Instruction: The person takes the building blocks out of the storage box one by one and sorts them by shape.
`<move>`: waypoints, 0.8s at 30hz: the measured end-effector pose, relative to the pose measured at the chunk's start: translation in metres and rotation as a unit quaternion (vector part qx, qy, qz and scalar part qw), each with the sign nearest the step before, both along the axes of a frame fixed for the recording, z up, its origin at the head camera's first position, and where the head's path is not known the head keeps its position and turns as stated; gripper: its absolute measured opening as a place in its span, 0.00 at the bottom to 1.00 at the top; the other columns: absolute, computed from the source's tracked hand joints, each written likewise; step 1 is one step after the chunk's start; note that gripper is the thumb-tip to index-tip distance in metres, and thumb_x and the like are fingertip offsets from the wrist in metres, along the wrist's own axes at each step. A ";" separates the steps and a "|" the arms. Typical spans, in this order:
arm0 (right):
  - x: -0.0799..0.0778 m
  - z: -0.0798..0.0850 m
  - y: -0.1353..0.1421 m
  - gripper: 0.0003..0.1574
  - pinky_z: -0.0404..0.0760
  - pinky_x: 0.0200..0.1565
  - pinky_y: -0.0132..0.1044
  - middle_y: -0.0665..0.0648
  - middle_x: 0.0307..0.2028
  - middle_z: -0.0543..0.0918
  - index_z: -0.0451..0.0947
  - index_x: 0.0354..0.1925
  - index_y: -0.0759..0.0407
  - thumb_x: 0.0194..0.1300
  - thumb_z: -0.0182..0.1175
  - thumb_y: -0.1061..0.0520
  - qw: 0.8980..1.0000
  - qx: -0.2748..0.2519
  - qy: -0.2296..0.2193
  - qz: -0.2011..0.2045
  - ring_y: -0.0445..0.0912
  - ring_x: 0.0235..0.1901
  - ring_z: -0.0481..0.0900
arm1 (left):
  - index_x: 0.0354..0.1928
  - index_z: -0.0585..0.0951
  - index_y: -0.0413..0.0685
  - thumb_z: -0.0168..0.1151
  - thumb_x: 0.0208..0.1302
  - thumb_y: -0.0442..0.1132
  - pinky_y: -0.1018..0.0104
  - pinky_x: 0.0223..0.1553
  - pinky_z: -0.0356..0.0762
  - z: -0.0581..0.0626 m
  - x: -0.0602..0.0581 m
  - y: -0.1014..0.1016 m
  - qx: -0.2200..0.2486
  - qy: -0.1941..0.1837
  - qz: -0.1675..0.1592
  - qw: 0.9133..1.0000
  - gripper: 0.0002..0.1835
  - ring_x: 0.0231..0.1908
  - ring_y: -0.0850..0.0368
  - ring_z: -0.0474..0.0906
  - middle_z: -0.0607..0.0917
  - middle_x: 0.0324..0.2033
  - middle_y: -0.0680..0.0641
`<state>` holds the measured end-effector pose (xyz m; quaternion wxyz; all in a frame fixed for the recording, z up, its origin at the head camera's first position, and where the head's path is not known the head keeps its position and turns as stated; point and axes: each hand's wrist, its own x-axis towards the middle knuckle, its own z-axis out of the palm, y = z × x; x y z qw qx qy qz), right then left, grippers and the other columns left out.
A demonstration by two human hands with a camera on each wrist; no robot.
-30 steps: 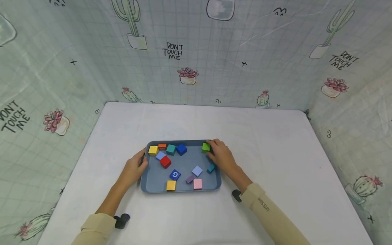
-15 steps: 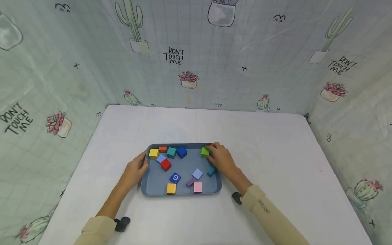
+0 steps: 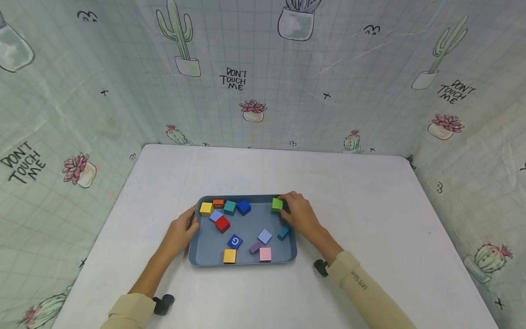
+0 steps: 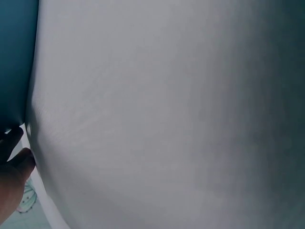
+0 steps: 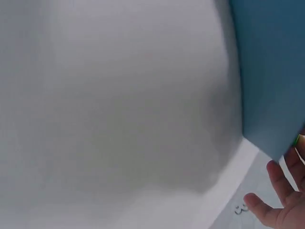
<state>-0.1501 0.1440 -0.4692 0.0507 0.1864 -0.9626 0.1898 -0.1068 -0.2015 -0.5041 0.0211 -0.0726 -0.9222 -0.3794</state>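
Right hand (image 3: 301, 211), fingers parted, touches green cube (image 3: 277, 205).

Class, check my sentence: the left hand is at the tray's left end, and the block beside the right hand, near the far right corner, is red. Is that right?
The colour is wrong: the head view shows a green block beside the right hand, near the far right corner of the tray. The rest stands.
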 end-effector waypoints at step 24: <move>-0.017 0.005 0.057 0.24 0.77 0.47 0.46 0.61 0.49 0.76 0.74 0.53 0.64 0.57 0.65 0.62 0.996 0.005 -0.064 -0.062 0.55 0.50 0.73 | 0.65 0.64 0.29 0.51 0.65 0.33 0.49 0.55 0.69 -0.004 -0.003 -0.001 -0.004 -0.002 0.014 1.000 0.27 0.58 0.38 0.68 0.72 0.57 0.32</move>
